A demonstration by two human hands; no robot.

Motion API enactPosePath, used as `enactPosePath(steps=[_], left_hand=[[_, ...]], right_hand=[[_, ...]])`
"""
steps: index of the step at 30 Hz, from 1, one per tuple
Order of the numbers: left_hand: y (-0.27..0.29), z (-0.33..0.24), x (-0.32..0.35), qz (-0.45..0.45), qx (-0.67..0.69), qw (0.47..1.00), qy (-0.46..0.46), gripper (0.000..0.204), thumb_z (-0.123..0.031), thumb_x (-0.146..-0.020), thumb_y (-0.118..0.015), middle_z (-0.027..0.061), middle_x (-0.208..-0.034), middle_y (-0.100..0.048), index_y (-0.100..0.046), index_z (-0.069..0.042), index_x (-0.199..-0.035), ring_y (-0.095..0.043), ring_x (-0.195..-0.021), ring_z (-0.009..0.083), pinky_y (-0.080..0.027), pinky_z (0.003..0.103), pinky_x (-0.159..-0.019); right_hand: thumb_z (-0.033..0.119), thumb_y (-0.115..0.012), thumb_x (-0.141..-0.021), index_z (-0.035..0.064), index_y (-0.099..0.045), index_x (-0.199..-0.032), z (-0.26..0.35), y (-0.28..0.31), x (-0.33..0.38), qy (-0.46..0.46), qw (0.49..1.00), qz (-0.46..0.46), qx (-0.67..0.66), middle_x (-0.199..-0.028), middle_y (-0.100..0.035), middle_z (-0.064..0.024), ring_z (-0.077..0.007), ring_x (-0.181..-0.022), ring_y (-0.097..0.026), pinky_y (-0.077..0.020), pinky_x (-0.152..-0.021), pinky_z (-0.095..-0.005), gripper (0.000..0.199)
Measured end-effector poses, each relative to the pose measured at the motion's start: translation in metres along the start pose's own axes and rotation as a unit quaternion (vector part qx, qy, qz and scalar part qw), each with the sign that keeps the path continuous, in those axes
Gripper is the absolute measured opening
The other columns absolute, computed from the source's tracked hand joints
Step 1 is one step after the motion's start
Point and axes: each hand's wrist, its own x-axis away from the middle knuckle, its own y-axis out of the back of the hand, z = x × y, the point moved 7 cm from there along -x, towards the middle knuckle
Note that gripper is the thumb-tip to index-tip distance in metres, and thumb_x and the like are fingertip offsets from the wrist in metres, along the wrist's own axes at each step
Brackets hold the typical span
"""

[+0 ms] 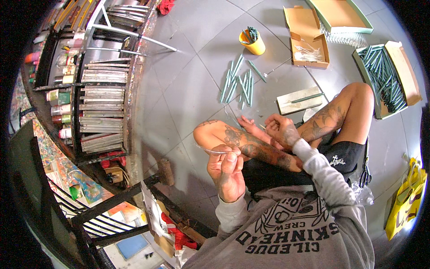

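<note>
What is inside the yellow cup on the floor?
The yellow cup holds a few dark green sticks poking above its rim. Their lower ends and the cup's bottom are hidden by its wall.

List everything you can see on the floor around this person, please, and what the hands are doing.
Loose sticks: about a dozen, teal, on the grey floor ahead of the knees.
Cup: one, yellow, beyond the sticks, a few sticks in it.
Open box: one, brown cardboard, thin pale strands inside.
Stick box: one, green-edged, far right, full of teal sticks.
Lid: one, green-edged, top right.
Block: one, pale, by the right knee, one stick on it.
Bag: one, yellow, right edge.
Rack: one, dark, left, stacked flat slats.
Left hand: pinching a thin clear strand.
Right hand: fingers closed over something too small to tell.
</note>
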Motion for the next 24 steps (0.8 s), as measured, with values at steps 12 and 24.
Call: enactPosePath(steps=[12, 24], left_hand=[[-0.034, -0.020, 0.011, 0.014, -0.041, 0.999, -0.026, 0.022, -0.013, -0.086, -0.066, 0.0031, -0.091, -0.056, -0.056, -0.007, -0.105, -0.046, -0.074, 0.0075, -0.045, 0.021, -0.059], [-0.050, -0.037, 0.018, -0.002, -0.059, 0.994, -0.097, 0.018, -0.012, -0.085, -0.064, 0.0057, -0.092, -0.059, -0.056, -0.006, -0.100, -0.057, -0.083, 0.0139, -0.051, 0.028, -0.073]], right_hand=[[0.005, -0.074, -0.084, 0.0031, -0.068, -0.099, 0.181, 0.032, 0.101, 0.036, 0.846, 0.121, -0.519, -0.094, -0.072, -0.0015, -0.0112, -0.089, -0.065, -0.0237, -0.117, -0.0490, 0.016], [0.004, -0.071, -0.079, 0.0018, -0.073, -0.091, 0.228, 0.066, 0.125, 0.327, 0.916, -0.164, -0.163, -0.078, -0.070, -0.0093, -0.0215, -0.074, -0.069, -0.0388, -0.107, -0.0531, 0.012]])
